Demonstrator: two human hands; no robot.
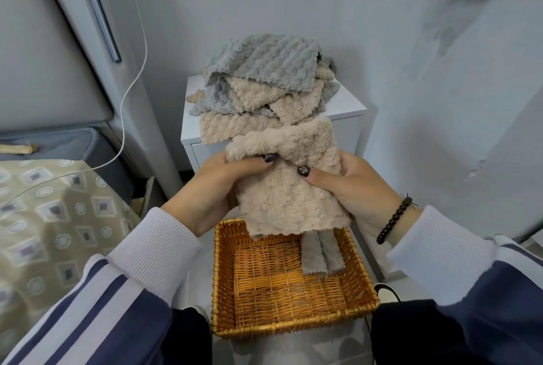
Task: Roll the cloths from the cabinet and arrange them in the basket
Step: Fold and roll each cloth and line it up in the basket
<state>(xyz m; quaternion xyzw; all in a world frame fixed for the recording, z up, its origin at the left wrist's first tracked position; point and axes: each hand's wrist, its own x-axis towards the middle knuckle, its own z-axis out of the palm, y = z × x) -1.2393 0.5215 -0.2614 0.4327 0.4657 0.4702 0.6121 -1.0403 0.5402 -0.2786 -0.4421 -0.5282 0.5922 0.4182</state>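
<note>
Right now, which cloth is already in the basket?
The grey rolled cloth, lying at the basket's right side. The beige cloth is in both hands, and the others sit piled on the cabinet.

A beige cloth [289, 185], fluffy and bobbled, hung upright above the basket [293, 326], its top edge folded over and its lower edge dangling past the far rim. The basket, woven of orange-brown wicker and rectangular, held two grey rolls [321, 256] side by side at its far right. A loose heap [264, 85] of grey and beige cloths lay on the white cabinet [349, 106] behind.
</note>
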